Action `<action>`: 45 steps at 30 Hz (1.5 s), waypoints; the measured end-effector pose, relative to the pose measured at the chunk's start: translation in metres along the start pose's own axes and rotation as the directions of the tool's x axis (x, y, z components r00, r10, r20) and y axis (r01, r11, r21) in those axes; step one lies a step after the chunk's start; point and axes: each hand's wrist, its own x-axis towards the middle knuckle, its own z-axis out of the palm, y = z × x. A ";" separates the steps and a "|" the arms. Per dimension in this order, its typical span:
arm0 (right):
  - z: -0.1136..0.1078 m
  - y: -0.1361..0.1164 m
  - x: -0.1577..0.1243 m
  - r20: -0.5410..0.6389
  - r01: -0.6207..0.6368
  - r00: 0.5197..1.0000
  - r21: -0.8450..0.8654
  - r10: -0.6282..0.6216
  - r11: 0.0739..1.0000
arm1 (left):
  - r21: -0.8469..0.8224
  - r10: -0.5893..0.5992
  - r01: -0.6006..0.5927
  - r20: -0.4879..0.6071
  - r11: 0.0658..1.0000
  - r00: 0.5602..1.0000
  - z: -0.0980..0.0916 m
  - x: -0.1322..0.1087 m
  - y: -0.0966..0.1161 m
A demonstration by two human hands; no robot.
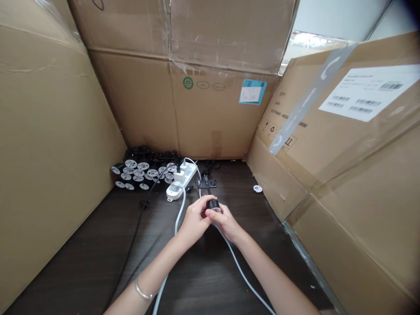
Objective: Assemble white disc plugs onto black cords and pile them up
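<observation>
1. Well to the left of the power strip (187, 177), a large plain carton (49, 153) stands as a side wall.
2. Just left of the power strip, many black cylinders with white round ends lie in a stacked pile (141, 170), their white ends mostly facing the person.
3. A black cable (133, 240) runs from the power strip toward the person, down its left side.
4. White plugs and adapters sit in the power strip itself, and a thick white cable (179, 218) leads from its near end toward the person. Behind it rises the back carton (210, 118), with a blue-edged label (252, 92).
5. Nearer the person than the power strip and slightly to its right, the left hand (197, 214) grips the left side of a black cylinder (213, 204). A silver bracelet (143, 291) circles that forearm.
6. The black cylinder lies between the two hands, to the right of the power strip's near end, its pale end partly showing.
7. The right hand (226, 221) grips its right side, thumb across the pale end.
8. Farther right of the power strip, a white disc (257, 188) lies on the dark surface (243, 192), near the taped right carton (328, 144).
</observation>
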 end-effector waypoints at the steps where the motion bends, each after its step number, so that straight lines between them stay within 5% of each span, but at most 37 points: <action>1: 0.001 0.000 0.000 0.016 -0.004 1.000 -0.001 0.004 1.000 | -0.054 -0.057 0.056 -0.005 0.997 0.998 0.000 0.001 0.000; 5: 0.004 -0.002 -0.001 0.079 -0.018 0.997 -0.010 0.018 1.000 | -0.218 -0.194 0.177 -0.058 0.960 0.979 -0.001 0.002 0.003; 12: 0.010 -0.009 -0.004 0.203 -0.001 0.979 -0.091 0.020 0.996 | -0.208 -0.224 0.189 -0.161 0.960 0.961 -0.003 0.001 0.003; 22: 0.009 -0.011 -0.002 0.084 0.073 0.995 -0.194 -0.058 0.978 | -0.461 -0.225 0.146 -0.120 0.875 0.967 -0.002 0.006 -0.002; 29: 0.005 -0.009 0.000 -0.016 0.117 0.992 -0.200 -0.123 0.973 | -0.237 -0.189 0.131 -0.244 0.963 0.951 -0.005 0.007 -0.008; 35: 0.007 -0.012 -0.003 -0.084 0.202 0.964 -0.384 -0.252 0.901 | -0.071 -0.112 0.100 -0.180 0.992 0.977 -0.006 0.002 -0.005; 45: 0.007 -0.006 -0.003 -0.052 0.196 0.970 -0.403 -0.236 0.894 | -0.096 -0.142 0.135 -0.073 0.986 0.987 -0.005 -0.001 0.003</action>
